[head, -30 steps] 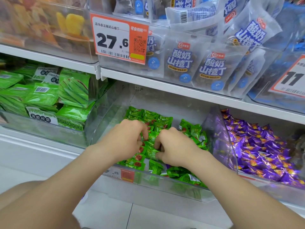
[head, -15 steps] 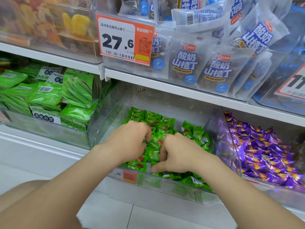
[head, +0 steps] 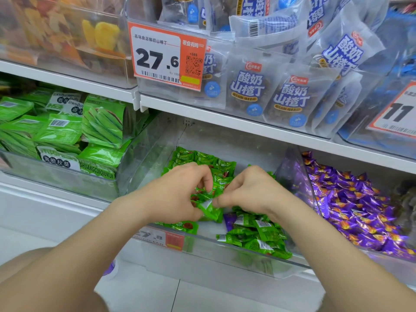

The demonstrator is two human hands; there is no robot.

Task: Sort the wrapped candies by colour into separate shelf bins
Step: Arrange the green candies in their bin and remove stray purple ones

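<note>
An orange-and-white price tag point(head: 166, 56) is hanging at the front of the upper shelf, showing 27.6 beside a QR code. Just to its right, frosted packets point(head: 247, 91) with blue lettering are leaning against one another in a crowded row. A second price tag point(head: 398, 111) is sitting at the right edge, with only the digits 11 showing. At upper left, yellow and orange dried fruit point(head: 101, 34) is showing, blurred, behind clear plastic. Below it, green snack packets point(head: 103, 124) are lying piled, some with barcodes facing up. A white shelf board point(head: 247, 128) is running across between the levels, and a pale tiled floor point(head: 157, 296) is showing at the bottom.
</note>
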